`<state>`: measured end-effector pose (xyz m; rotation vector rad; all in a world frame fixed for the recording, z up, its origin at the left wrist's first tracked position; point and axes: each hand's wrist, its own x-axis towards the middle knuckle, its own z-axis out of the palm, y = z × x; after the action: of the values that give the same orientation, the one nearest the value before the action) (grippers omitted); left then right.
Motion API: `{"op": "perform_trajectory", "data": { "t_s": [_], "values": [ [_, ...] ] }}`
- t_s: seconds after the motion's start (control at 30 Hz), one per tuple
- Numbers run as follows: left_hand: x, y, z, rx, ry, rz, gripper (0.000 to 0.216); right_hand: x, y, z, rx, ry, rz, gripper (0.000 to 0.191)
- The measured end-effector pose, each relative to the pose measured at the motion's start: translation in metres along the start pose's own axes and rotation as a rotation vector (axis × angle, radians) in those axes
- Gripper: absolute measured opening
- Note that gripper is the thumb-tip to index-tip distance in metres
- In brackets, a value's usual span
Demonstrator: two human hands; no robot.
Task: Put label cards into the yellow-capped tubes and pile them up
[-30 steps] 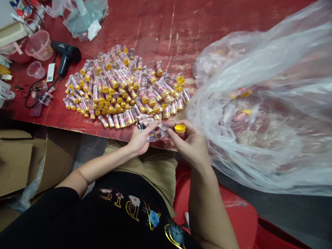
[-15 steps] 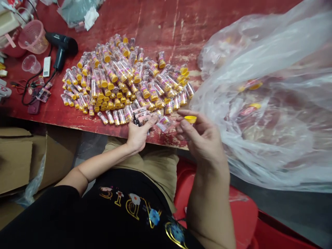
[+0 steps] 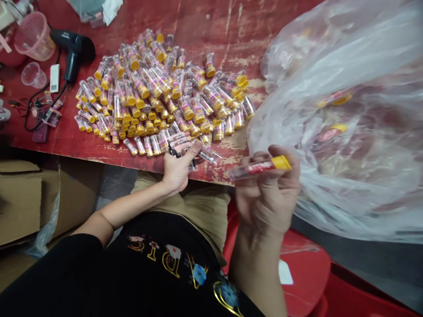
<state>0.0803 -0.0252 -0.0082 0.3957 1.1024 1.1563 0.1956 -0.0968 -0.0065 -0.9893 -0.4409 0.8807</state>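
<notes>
My right hand [image 3: 267,198] is closed around a clear plastic tube [image 3: 256,168] with a yellow cap and a red printed label. The tube lies nearly level, its cap end to the right, above the table's front edge. My left hand [image 3: 178,169] grips a fanned bunch of small pink-and-black printed packets [image 3: 180,141], thumb on top. A transparent packet [image 3: 211,156] sticks out to the right of the left thumb. Just beyond the left hand lies a big pile of yellow-capped tubes [image 3: 142,86] with pink labels.
A large clear plastic bag [image 3: 363,176] with a few tubes inside covers the right side of the red table [image 3: 238,26]. At left are a hair dryer [image 3: 74,50], a pink basket [image 3: 35,37], a plastic cup [image 3: 33,75] and cardboard boxes [image 3: 20,202]. A red stool [image 3: 307,273] stands below.
My right hand has turned over and moved slightly right and down, so the tube, earlier seen only by its yellow cap, now shows lengthwise. The left hand keeps its grip in nearly the same place.
</notes>
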Motion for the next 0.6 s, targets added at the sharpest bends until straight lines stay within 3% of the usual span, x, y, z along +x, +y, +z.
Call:
{"op": "perform_trajectory", "data": {
  "t_s": [0.2, 0.33, 0.43, 0.6],
  "values": [
    [-0.01, 0.004, 0.002, -0.009, -0.081, -0.115, 0.068, -0.007, 0.027, 0.006, -0.193, 0.221, -0.268, 0.045],
    [-0.015, 0.008, 0.002, -0.008, -0.115, -0.125, 0.072, -0.027, 0.038, 0.008, -0.366, 0.324, -0.457, 0.038],
    [-0.017, 0.011, 0.001, -0.019, -0.134, -0.118, 0.072, -0.043, 0.041, 0.003, -0.458, 0.255, -0.48, 0.034],
    [-0.018, 0.01, 0.001, -0.08, -0.071, -0.084, 0.064, -0.055, 0.042, -0.007, -0.531, 0.096, -0.536, 0.044]
  ]
}}
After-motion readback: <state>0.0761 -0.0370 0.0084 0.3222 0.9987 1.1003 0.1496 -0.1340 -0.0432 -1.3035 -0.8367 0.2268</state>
